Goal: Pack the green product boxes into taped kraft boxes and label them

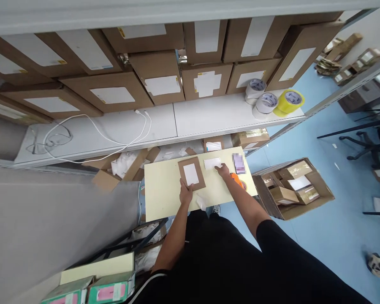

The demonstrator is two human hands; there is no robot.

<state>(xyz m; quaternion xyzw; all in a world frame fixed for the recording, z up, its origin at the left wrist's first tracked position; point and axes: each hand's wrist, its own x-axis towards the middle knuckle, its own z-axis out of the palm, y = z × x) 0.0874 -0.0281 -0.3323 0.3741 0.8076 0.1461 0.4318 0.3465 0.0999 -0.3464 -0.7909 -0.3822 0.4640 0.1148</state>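
Note:
My left hand (185, 193) grips the lower left edge of a flat brown cardboard box (200, 175) with a white label on its face, lying on the pale yellow board (160, 190). The fingers under the box edge are hidden. My right hand (222, 170) pinches the lower right corner of a white slip of paper (211, 163) beside the box. Close to my right forearm lies an orange tape dispenser (236, 180), partly covered by the arm. A phone (239, 163) rests at the board's right. A crumpled white scrap (201, 203) sits near the front edge.
Labelled boxes (163, 80) are stacked on the shelf (205, 114) ahead, with tape rolls (266, 102) at its right end and a white cable (114, 143) hanging over its edge. An open carton (327, 196) of small boxes stands on the floor at right. Another person's shoe (377, 264) shows far right.

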